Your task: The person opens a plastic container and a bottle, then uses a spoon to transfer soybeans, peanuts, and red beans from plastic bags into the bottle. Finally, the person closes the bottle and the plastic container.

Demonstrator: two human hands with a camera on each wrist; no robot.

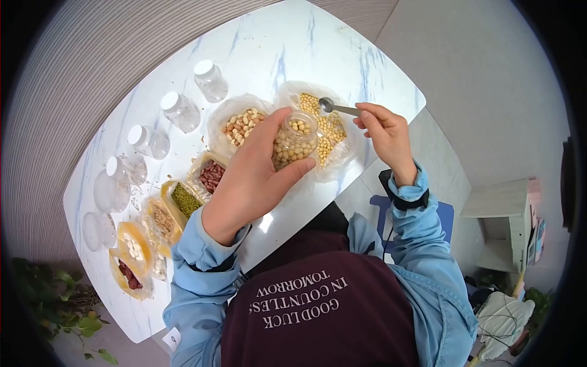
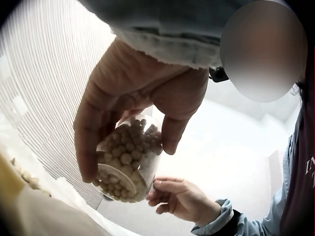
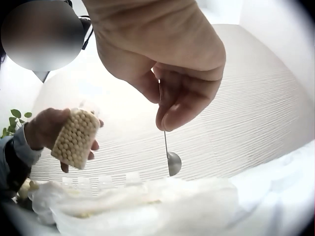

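Observation:
My left hand (image 1: pixel 247 177) grips a clear, uncapped jar (image 1: pixel 295 151) around its sides, fingers on one side and thumb on the other. Pale round beans, like soybeans, fill much of the jar (image 3: pixel 76 140), which tilts in the right wrist view. Between thumb and fingers, my right hand (image 1: pixel 390 136) pinches the handle of a metal spoon (image 1: pixel 328 105). Its bowl hangs over an open plastic bag (image 1: pixel 286 93) of the same yellow beans (image 1: pixel 331 129). In the right wrist view the spoon's bowl (image 3: pixel 174 164) points down, above the bag's crumpled plastic.
Beside the jar lies a bag of peanuts (image 1: pixel 242 126). Red beans (image 1: pixel 211 176), green beans (image 1: pixel 185 200) and other foods in bags run toward the near left. Several white-capped jars (image 1: pixel 181 113) line the table's far left side, with clear containers (image 1: pixel 99 231) at their end.

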